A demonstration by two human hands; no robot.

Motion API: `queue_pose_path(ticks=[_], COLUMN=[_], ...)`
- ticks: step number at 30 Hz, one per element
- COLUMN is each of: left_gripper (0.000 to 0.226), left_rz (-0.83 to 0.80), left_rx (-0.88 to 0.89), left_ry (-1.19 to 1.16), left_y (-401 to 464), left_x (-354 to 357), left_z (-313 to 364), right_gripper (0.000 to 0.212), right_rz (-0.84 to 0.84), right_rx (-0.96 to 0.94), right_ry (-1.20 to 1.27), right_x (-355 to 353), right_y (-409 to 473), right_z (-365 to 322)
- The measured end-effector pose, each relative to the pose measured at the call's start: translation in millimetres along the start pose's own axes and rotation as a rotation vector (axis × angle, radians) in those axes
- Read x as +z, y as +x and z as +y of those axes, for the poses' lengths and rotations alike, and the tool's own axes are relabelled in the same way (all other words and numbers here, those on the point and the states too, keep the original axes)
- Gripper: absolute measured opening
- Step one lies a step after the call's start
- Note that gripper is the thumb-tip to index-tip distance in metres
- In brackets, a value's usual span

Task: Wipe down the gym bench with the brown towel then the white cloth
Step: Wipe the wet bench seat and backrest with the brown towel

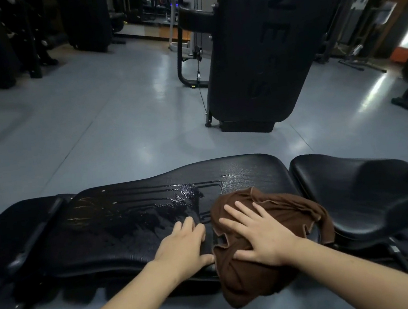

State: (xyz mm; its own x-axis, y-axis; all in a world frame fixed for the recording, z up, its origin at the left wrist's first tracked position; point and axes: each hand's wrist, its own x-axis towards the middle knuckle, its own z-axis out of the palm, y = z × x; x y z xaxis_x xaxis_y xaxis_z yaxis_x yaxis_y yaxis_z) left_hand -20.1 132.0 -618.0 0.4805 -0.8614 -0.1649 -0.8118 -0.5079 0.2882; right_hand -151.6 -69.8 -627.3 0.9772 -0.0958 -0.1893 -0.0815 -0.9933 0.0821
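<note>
Black gym bench [134, 223], wet and beaded across the middle pad. Brown towel [278, 212] bunched at pad's right end, drooping over near edge. Right hand [257, 235] splayed flat on it, gripping nothing; left hand [181, 245] open, bracing bench edge. Risk: overhanging towel sliding off, or merely smearing liquid.

Towel [271, 223] on bench [130, 231], right hand [260, 235] atop.

Right hand [259, 235] flat on brown towel [270, 213]; left hand [183, 242] on wet gym bench [128, 216].
</note>
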Motion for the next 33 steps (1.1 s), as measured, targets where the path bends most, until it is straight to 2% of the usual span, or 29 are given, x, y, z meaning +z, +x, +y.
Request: queue_pose_path(ticks=[9,14,18,22,28,33], left_gripper=[0.044,0.052,0.064,0.063,0.062,0.056], left_rz=[-0.033,-0.049,-0.074,-0.088,-0.105,-0.079], left_rx=[-0.032,-0.018,-0.025,-0.032,-0.050,-0.031], left_ry=[0.017,0.026,0.028,0.003,-0.006,-0.021], left_y=[4.6,7.6,9.3,9.4,8.8,4.0], left_x=[-0.8,-2.2,-3.8,-6.9,-9.9,-7.0], left_z=[2.5,1.0,-0.1,-1.5,-0.3,-4.0], right_gripper=[0.104,0.089,0.089,0.090,0.111,0.093], right_rz=[-0.002,-0.002,-0.016,-0.031,-0.030,-0.007], right_rx=[0.269,0.397,0.436,0.403,0.226,0.020], right_ry=[0.025,0.058,0.086,0.071,0.025,-0.022], right_x=[-11.8,-15.3,-21.2,-22.0,-16.6,-5.9], right_y=[70.6,112.7,133.1,131.8,103.2,60.4], right_z=[32.4,51.9,56.2,54.1,32.0,12.3])
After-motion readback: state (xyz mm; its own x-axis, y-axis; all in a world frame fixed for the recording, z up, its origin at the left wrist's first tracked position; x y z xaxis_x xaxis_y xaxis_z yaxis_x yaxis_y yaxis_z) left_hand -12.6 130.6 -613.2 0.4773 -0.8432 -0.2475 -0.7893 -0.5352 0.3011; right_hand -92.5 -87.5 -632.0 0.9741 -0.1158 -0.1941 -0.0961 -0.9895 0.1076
